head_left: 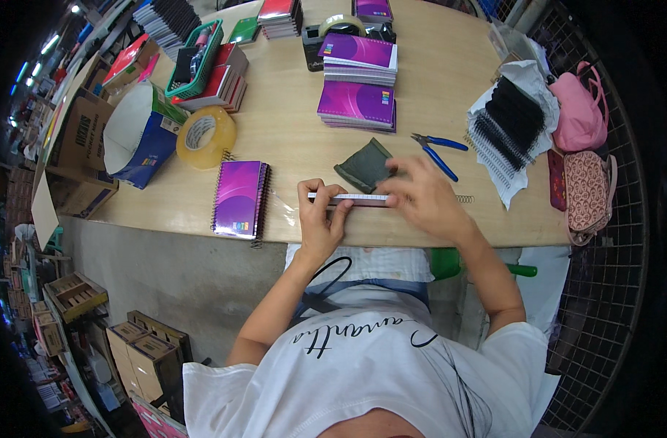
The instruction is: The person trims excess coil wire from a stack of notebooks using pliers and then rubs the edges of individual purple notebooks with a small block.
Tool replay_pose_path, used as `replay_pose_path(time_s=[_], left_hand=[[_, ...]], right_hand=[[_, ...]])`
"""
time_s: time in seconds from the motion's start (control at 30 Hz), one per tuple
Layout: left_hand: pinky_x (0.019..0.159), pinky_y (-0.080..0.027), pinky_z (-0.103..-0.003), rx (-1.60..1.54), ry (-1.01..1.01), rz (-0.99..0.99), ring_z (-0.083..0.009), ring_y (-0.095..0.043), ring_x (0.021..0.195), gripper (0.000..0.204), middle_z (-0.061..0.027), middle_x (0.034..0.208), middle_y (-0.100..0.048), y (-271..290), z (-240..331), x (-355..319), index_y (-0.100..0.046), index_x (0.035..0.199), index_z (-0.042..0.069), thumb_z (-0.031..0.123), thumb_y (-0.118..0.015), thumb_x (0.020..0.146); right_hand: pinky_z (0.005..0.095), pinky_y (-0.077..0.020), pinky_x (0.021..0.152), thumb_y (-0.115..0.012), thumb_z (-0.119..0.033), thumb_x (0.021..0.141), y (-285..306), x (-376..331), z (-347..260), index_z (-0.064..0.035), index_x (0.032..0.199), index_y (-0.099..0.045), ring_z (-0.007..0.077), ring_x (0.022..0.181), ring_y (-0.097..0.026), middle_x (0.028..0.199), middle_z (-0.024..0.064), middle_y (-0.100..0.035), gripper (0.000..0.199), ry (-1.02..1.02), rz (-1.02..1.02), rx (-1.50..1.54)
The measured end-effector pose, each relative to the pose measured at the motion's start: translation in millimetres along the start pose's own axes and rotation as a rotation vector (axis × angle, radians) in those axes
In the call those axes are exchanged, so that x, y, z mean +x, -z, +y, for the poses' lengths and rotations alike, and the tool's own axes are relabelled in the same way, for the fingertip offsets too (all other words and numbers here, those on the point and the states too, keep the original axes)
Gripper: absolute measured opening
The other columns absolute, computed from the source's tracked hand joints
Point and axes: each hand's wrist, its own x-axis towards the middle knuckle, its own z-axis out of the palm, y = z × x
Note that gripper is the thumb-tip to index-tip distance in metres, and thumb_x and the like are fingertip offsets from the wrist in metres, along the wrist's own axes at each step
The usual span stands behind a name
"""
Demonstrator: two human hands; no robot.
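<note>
My left hand (323, 219) grips a small notebook (359, 199) near the table's front edge. The notebook is held edge-on, a row of small marks or holes running along its upper edge. At its right end is my right hand (430, 198), fingers bent and smeared by motion; whether they pinch anything is unclear. A short wire coil (465, 198) shows just right of that hand. Beyond the hands lies a dark green cloth or pad (365, 166). To the left rests a purple spiral notebook (241, 199), coils bound along its side.
Blue-handled pliers (441, 155) lie at the right, before a heap of black wire coils (510, 120) on white paper. Stacks of purple notebooks (357, 106) stand farther back, near a tape dispenser (313, 51). A yellow tape roll (221, 139) and a green basket (202, 69) are left.
</note>
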Motion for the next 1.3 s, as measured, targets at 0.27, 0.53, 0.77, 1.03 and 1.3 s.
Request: replay_pose_path(time_s=[0.27,0.53,0.77,1.03,1.3], left_hand=[[0.074,-0.041,-0.038,0.039,-0.030,0.037,-0.0279,-0.043,0.088,0.053,-0.0114,0.094,-0.045,-3,-2,3,-0.053,0.095,0.003,0.022,-0.089,0.061],[0.073,-0.040,-0.036,0.008,-0.037,-0.075,-0.0274,-0.044,0.086,0.058,-0.0107,0.091,-0.042,1,-10,21,-0.047,0.094,0.003,0.021,-0.090,0.059],[0.074,-0.040,-0.035,-0.048,-0.042,-0.098,-0.0263,-0.044,0.085,0.059,-0.0101,0.092,-0.042,-6,-13,23,-0.047,0.094,0.003,0.022,-0.090,0.058],[0.075,-0.040,-0.035,-0.119,-0.026,-0.131,-0.0256,-0.044,0.085,0.059,-0.0097,0.092,-0.042,-10,-13,22,-0.046,0.095,0.003,0.023,-0.090,0.060],[0.077,-0.041,-0.031,-0.393,0.044,-0.141,-0.0202,-0.046,0.087,0.054,-0.0079,0.093,-0.046,-5,-18,24,-0.043,0.110,0.003,0.009,-0.081,0.072]], right_hand=[[0.0421,-0.0421,0.100,-0.068,-0.043,0.080,-9,54,4,-0.0119,0.124,-0.064,0.0432,0.118,-0.051,0.127,0.0298,-0.052,0.054,-0.277,-0.353,-0.052],[0.0322,-0.0410,0.096,-0.061,-0.026,0.085,23,27,60,0.0061,0.113,-0.066,0.0226,0.112,-0.055,0.126,0.0117,-0.059,0.043,-0.099,-0.453,0.893],[0.0362,-0.0379,0.101,-0.057,-0.036,0.086,22,21,57,0.0062,0.113,-0.066,0.0262,0.121,-0.050,0.130,0.0165,-0.055,0.051,-0.162,-0.485,1.042],[0.0316,-0.0380,0.101,-0.057,-0.032,0.089,17,27,36,0.0080,0.114,-0.063,0.0224,0.112,-0.055,0.120,0.0124,-0.059,0.047,-0.055,-0.471,0.613],[0.0319,-0.0437,0.092,-0.057,-0.027,0.092,2,36,37,0.0046,0.102,-0.068,0.0221,0.104,-0.058,0.115,0.0134,-0.061,0.036,-0.144,-0.235,0.596]])
